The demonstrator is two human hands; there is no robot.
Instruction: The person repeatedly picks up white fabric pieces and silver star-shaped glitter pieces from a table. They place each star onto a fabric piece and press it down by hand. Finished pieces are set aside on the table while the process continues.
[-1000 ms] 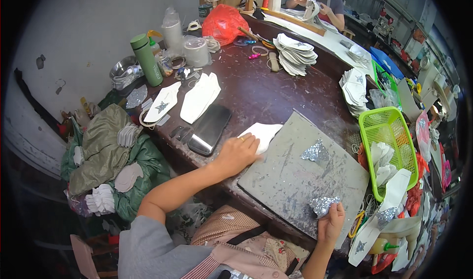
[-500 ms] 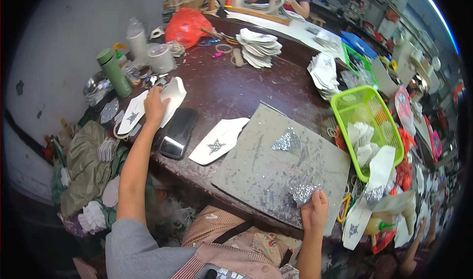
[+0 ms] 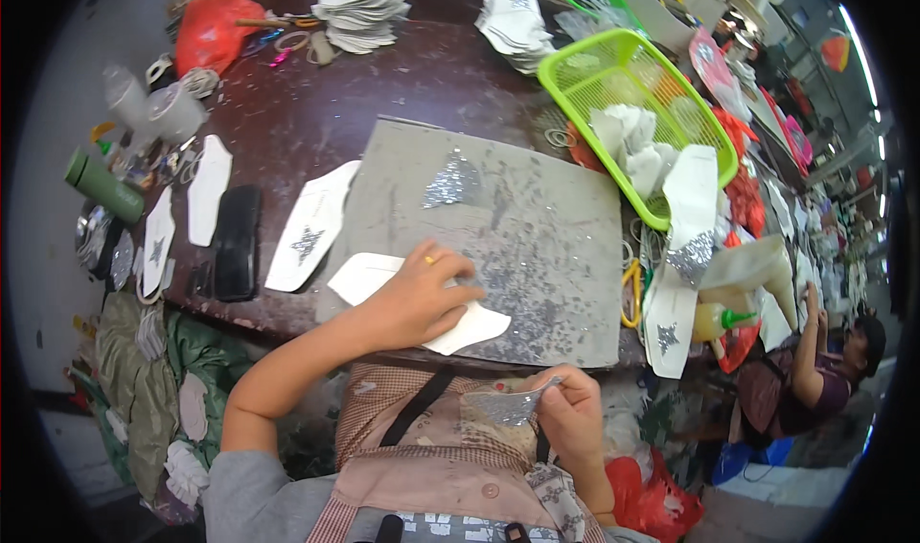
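My left hand, a ring on one finger, lies over a plain white cut piece at the near side of the grey board. Its fingers curl onto the piece, partly hiding it. In front of my apron, just off the board's near edge, my right hand pinches a silver glitter piece between thumb and fingers. Another silver glitter piece lies on the far part of the board. A white piece with a glitter star rests beside the board's left edge.
Left of the board are a black case, more white pieces and a green bottle. A green basket, yellow-handled scissors and a glue bottle stand or lie right. White stacks sit behind. Another person is at far right.
My left hand has moved from the white pieces at left onto the board, bringing a white piece. My right hand has drawn the glitter piece nearer my body. The view has shifted rightward.
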